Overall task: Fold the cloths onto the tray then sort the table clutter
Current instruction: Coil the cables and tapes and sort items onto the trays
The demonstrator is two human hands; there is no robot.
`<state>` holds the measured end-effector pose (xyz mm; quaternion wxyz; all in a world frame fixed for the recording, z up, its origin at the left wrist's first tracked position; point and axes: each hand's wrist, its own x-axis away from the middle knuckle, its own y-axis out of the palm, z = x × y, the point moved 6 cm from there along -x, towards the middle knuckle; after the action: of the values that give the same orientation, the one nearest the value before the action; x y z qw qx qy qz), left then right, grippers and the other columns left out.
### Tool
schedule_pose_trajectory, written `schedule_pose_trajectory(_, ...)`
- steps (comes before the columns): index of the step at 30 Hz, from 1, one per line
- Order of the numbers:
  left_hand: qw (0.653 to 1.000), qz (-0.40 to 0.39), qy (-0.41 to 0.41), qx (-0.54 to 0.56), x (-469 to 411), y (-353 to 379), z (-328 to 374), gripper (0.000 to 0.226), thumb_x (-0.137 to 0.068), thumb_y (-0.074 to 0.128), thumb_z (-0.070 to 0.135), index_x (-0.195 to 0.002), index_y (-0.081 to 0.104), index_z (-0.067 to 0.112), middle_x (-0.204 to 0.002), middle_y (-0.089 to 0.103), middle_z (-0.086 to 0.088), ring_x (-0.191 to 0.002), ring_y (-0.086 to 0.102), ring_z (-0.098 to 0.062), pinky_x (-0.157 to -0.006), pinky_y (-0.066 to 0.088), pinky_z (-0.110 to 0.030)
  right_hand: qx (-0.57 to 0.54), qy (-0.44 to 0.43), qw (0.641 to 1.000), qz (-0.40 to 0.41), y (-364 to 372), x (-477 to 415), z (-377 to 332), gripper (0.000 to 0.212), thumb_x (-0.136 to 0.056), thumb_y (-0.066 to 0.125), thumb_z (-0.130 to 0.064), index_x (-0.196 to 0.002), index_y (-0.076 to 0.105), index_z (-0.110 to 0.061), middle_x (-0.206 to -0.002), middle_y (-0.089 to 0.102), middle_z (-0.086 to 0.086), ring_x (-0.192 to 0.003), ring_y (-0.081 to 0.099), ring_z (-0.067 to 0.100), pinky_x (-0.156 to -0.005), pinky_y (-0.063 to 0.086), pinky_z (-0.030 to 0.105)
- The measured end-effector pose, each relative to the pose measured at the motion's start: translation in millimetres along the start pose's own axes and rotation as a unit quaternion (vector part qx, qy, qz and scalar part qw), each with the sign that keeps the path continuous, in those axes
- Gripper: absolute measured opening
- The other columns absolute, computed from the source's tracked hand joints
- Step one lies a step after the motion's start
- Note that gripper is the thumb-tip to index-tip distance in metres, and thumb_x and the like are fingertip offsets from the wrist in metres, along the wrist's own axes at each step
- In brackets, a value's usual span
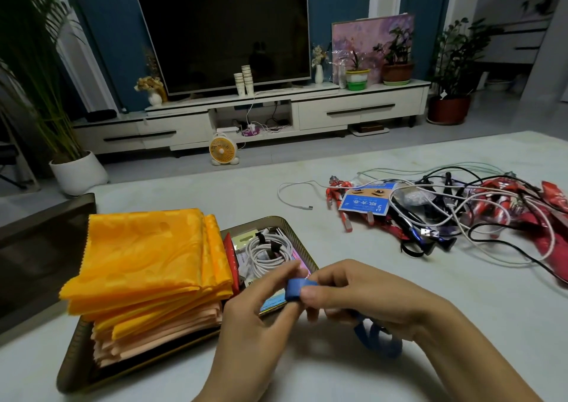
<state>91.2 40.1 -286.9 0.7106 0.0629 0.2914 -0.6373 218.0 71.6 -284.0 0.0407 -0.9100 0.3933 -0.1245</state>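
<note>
- Strap (296, 291), blue, sat low at centre frame. Its rolled end was held between both hands just off the right corner of the tray (73, 368), and its loose tail hung under the right wrist toward the table (384, 257).
- Left hand (252, 318): thumb and fingers were curled in on the roll, pinching it from the left; the fingertips were a little blurred.
- Right hand (362, 297): the thumb was pressed on the roll's face with the fingers curled beneath, also pinching it.
- The tray, at lower left, held the folded orange cloths (144, 257) stacked in its left part. A white coil (269, 251) and flat packets filled the right part.
- The pile (445, 214), at right of frame and well apart from the hands, was tangled cables, red wrappers and a blue card (365, 201).
- Likely risk: nothing visible fastened the roll, so easing either pinch could let it spring open.
- The hanging tail could catch under the right wrist and pull the turns loose.
- The tray's right part looked crowded, so a roll set on top of the coil might slide over the low rim or unwind.
- The upper cloths jutted past the layers beneath, so a brush from the left forearm could skew the stack.
- Tugging one cable from the pile would probably drag its neighbours and the wrappers with it.
</note>
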Motion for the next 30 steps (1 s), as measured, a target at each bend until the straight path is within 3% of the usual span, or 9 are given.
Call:
schedule_pose_trajectory(2, 0.983, 0.002, -0.096, 0.157, -1, 5, -6, 0.045, -0.060, 0.076, 0.018, -0.104, 0.071, 0.028, -0.097, 0.073, 0.006, -0.091, 0.068, -0.009, -0.083, 0.055, -0.031, -0.108, -0.027, 0.993, -0.045, 2, 1, -3, 0.022, -0.083, 0.062, -0.030, -0.087, 0.067, -0.010, -0.076, 0.058, 0.005, -0.054, 0.043, 0.006, -0.049, 0.032, 0.012)
schedule_pose_trajectory(5, 0.965, -0.035, -0.096, 0.241, -4, 9, -1, 0.048, -0.051, 0.086, 0.042, -0.095, 0.075, 0.026, -0.071, 0.069, -0.002, -0.057, 0.059, -0.009, -0.062, 0.051, -0.020, -0.205, -0.051, 0.971, -0.108, 11, -1, -5, 0.020, -0.082, 0.059, -0.029, -0.087, 0.069, -0.013, -0.080, 0.063, 0.005, -0.061, 0.050, 0.010, -0.057, 0.041, 0.016)
schedule_pose_trajectory(8, 0.953, -0.050, -0.103, 0.281, -5, 9, -1, 0.048, -0.051, 0.084, 0.044, -0.093, 0.076, 0.023, -0.063, 0.065, -0.003, -0.057, 0.061, -0.013, -0.060, 0.051, -0.020, -0.231, -0.042, 0.965, -0.117, 17, -3, -3, 0.025, -0.087, 0.055, -0.035, -0.086, 0.068, -0.014, -0.081, 0.065, 0.005, -0.060, 0.055, 0.010, -0.061, 0.046, 0.017)
schedule_pose_trajectory(12, 0.999, -0.029, 0.016, 0.009, -5, -4, 4, 0.033, -0.075, 0.066, 0.038, -0.107, 0.067, 0.032, -0.101, 0.071, 0.014, -0.096, 0.064, 0.000, -0.081, 0.047, -0.011, -0.094, 0.003, 0.995, -0.040, -5, 3, 3, 0.017, -0.080, 0.068, -0.032, -0.076, 0.068, -0.016, -0.074, 0.067, 0.002, -0.049, 0.051, 0.007, -0.050, 0.041, 0.015)
schedule_pose_trajectory(14, 0.983, -0.042, 0.109, -0.140, -3, -3, 5, 0.036, -0.088, 0.050, 0.051, -0.114, 0.060, 0.028, -0.107, 0.067, 0.019, -0.105, 0.057, 0.006, -0.087, 0.041, -0.006, -0.042, 0.019, 0.999, -0.017, -15, 7, 4, 0.017, -0.079, 0.070, -0.034, -0.071, 0.069, -0.019, -0.071, 0.068, 0.000, -0.048, 0.047, 0.007, -0.048, 0.038, 0.014)
schedule_pose_trajectory(17, 0.960, -0.056, 0.167, -0.218, 0, 2, 1, 0.039, -0.097, 0.034, 0.049, -0.113, 0.056, 0.021, -0.108, 0.066, 0.004, -0.103, 0.055, 0.000, -0.091, 0.039, -0.007, 0.009, 0.029, 0.999, 0.010, -14, 7, 3, 0.032, -0.075, 0.069, -0.049, -0.074, 0.068, -0.018, -0.068, 0.066, -0.003, -0.049, 0.042, 0.007, -0.047, 0.033, 0.014)
schedule_pose_trajectory(21, 0.954, -0.056, 0.176, -0.236, 0, 3, 2, 0.025, -0.090, 0.047, 0.035, -0.112, 0.054, 0.025, -0.106, 0.065, 0.009, -0.102, 0.055, 0.000, -0.089, 0.040, -0.009, 0.064, 0.025, 0.996, 0.054, -10, 0, 4, 0.048, -0.063, 0.072, -0.055, -0.078, 0.065, -0.009, -0.056, 0.059, -0.007, -0.048, 0.042, 0.004, -0.047, 0.033, 0.014)
schedule_pose_trajectory(25, 0.999, -0.014, 0.030, -0.030, 0, 2, 6, 0.037, -0.071, 0.063, 0.039, -0.107, 0.063, 0.036, -0.103, 0.067, 0.017, -0.101, 0.062, -0.001, -0.083, 0.048, -0.013, -0.058, -0.015, 0.998, -0.021, -2, -1, 3, 0.035, -0.070, 0.072, -0.041, -0.083, 0.068, -0.009, -0.065, 0.060, -0.001, -0.053, 0.044, 0.007, -0.048, 0.033, 0.014)
schedule_pose_trajectory(30, 0.969, -0.021, -0.105, 0.223, -1, 9, -5, 0.049, -0.047, 0.081, 0.041, -0.095, 0.074, 0.032, -0.088, 0.074, -0.002, -0.083, 0.069, -0.015, -0.074, 0.054, -0.024, -0.260, -0.054, 0.954, -0.142, 16, -7, 5, 0.032, -0.071, 0.075, -0.044, -0.082, 0.071, -0.015, -0.072, 0.063, 0.001, -0.055, 0.052, 0.007, -0.057, 0.042, 0.016)
